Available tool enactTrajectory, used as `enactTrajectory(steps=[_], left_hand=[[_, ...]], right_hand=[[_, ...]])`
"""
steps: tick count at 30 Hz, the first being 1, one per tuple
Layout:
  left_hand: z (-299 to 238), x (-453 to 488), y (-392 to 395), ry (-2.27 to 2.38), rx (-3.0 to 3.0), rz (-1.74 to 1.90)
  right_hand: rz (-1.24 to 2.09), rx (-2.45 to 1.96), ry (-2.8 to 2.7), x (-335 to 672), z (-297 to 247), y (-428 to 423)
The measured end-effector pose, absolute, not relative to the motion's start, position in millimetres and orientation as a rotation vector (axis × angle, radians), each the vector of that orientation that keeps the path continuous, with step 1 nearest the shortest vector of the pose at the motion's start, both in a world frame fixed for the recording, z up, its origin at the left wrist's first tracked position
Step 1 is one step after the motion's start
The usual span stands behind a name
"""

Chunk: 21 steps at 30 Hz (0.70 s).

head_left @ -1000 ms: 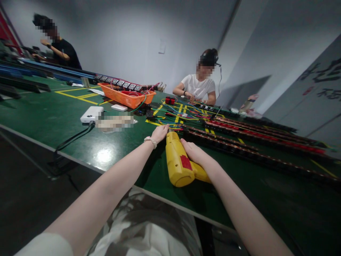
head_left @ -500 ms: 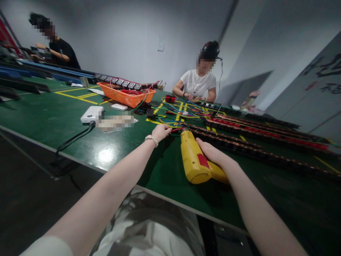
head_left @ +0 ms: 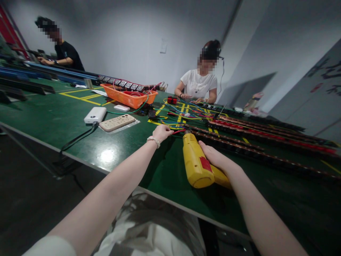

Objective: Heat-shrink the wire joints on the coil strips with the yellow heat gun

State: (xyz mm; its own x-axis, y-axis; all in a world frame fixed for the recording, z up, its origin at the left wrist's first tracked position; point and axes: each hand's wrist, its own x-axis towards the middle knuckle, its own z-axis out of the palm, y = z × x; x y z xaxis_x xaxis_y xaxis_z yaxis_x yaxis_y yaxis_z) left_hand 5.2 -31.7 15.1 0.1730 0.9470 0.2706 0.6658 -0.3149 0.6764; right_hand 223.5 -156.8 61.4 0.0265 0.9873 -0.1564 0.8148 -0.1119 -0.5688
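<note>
My left hand (head_left: 162, 133) is closed in a pinch on a red wire (head_left: 179, 131) at the middle of the green table. A yellow heat gun (head_left: 196, 161) with a red patch lies tilted in the grip of my right hand (head_left: 213, 153), whose fingers are partly hidden behind its body. The gun's nozzle (head_left: 188, 131) points away from me, right beside the red wire. Past the nozzle, long dark strips (head_left: 229, 138) run off to the right, with yellow, blue and green wires (head_left: 174, 124) at their left ends.
An orange basket (head_left: 130, 99) stands on the green table (head_left: 80, 142), with a white power bank (head_left: 95, 115), a phone in a beige case (head_left: 117, 122) and a black cable (head_left: 78, 136) nearer me. A co-worker in white (head_left: 199, 85) sits opposite; another in black (head_left: 68, 55) is far left.
The view has shifted slightly, so everything sits a little lower and to the right. My hands keep their holds on the wire and the heat gun. The far-left co-worker's arms have lowered.
</note>
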Motion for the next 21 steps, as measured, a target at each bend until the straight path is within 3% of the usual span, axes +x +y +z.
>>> enactTrajectory(steps=[9,21], left_hand=[[5,12,-29,1.542,1.986,1.256],[-2,10,-14,1.374,1.997,1.172]], right_hand=[[0.784,-1.966,-1.853,223,61,-156],[0.767,-2.213,-1.773,206,74,-149]])
